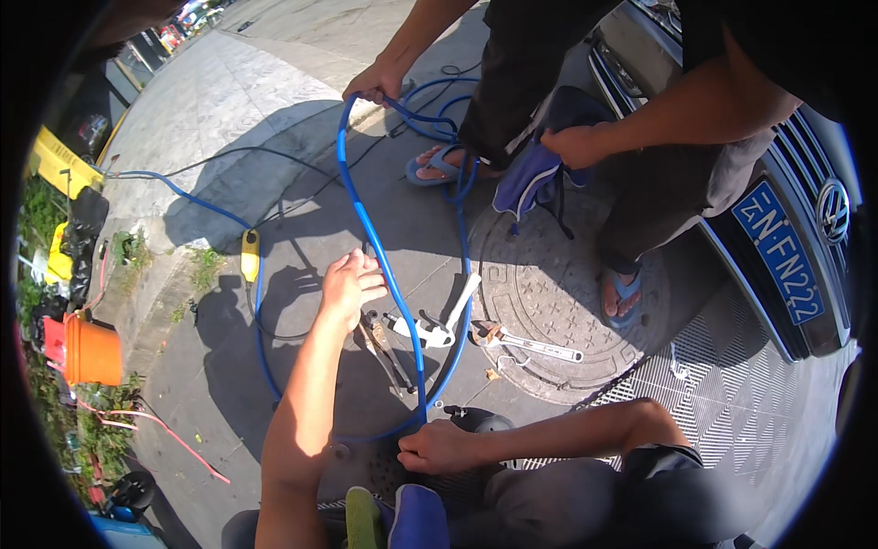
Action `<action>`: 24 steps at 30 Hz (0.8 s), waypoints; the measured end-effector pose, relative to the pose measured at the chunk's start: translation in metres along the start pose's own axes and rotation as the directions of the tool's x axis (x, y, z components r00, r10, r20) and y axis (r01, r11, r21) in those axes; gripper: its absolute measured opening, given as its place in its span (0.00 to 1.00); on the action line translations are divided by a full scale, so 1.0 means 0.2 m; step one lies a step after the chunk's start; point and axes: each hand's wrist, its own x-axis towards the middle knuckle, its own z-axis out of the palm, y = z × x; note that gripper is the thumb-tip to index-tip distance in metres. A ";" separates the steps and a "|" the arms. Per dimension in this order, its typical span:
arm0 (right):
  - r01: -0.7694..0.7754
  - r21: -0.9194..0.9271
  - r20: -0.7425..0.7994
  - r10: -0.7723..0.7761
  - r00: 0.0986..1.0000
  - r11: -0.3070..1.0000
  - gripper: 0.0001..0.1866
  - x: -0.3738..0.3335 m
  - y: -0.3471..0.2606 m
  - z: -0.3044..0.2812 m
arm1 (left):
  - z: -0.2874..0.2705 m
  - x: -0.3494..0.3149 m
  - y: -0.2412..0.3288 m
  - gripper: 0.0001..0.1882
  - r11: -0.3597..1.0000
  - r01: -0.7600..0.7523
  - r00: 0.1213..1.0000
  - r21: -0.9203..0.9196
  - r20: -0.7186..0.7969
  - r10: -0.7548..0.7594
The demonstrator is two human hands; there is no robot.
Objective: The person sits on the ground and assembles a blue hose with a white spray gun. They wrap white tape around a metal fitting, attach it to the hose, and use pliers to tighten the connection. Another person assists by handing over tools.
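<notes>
A blue hose (366, 220) loops over the pavement. My left hand (350, 285) reaches forward with fingers spread and touches the hose at mid-length. My right hand (437, 448) is closed on the hose's near end, close to a dark round fitting (480, 421). Another person stands ahead and holds the far part of the hose up in one hand (375, 82). That person's other hand (572, 146) grips a blue cloth (526, 178).
Pliers (384, 348), a white pipe cutter (430, 329) and an adjustable wrench (535, 345) lie by a round manhole cover (558, 302). A metal grate (732, 403) and a car's front (805, 238) are on the right. An orange bucket (91, 352) stands at left.
</notes>
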 end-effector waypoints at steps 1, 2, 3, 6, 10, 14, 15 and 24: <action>-0.042 -0.017 -0.038 0.041 0.998 0.999 0.22 0.03 0.04 -0.01 | 0.01 -0.01 -0.02 0.20 0.987 0.029 0.993 0.157 -0.116 -0.011; -0.081 -0.038 -0.080 0.078 0.994 0.996 0.23 0.07 0.08 -0.03 | -0.01 -0.02 -0.04 0.21 0.968 0.037 0.982 0.248 -0.188 0.011; -0.104 -0.023 -0.080 0.102 0.992 0.994 0.24 0.11 0.08 -0.05 | -0.08 -0.03 -0.06 0.22 0.930 0.029 0.986 0.368 -0.163 0.034; 0.030 -0.243 -0.172 -0.073 0.982 0.970 0.25 0.19 -0.03 -0.17 | -0.25 -0.18 -0.01 0.21 0.815 0.027 0.999 0.579 -0.047 0.001; 0.176 -0.257 -0.317 -0.255 0.913 0.950 0.22 0.32 -0.33 -0.42 | -0.33 -0.46 0.27 0.20 0.792 0.022 0.998 0.610 0.039 -0.058; 0.327 -0.274 -0.396 -0.415 0.819 0.905 0.19 0.41 -0.51 -0.62 | -0.27 -0.70 0.48 0.23 0.843 -0.127 0.991 0.522 0.092 0.092; 0.329 -0.212 -0.444 -0.391 0.806 0.920 0.19 0.41 -0.52 -0.66 | -0.21 -0.72 0.49 0.21 0.896 -0.150 0.986 0.418 0.124 0.108; 0.128 0.284 -0.519 0.040 0.854 0.950 0.25 0.16 -0.28 -0.83 | 0.17 -0.71 0.22 0.12 0.934 -0.196 0.956 0.300 0.269 0.114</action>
